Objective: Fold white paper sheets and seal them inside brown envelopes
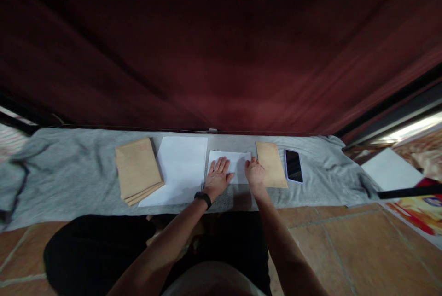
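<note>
A small folded white sheet [238,160] lies on a grey cloth [69,171] spread over the floor. My left hand [217,177] rests flat on the sheet's left part, fingers stretched out; a dark band sits on that wrist. My right hand [254,171] is curled at the sheet's right edge, fingers pressed down on the paper. A single brown envelope [271,165] lies just right of that hand. A larger white sheet [179,169] lies left of my left hand, and a stack of brown envelopes [138,169] beyond it.
A dark phone [293,165] lies face up right of the single envelope. A dark red curtain [221,47] hangs behind the cloth. Terracotta floor tiles [345,245] stretch to the right, with a white sheet [390,169] and a colourful printed item [421,211] at far right.
</note>
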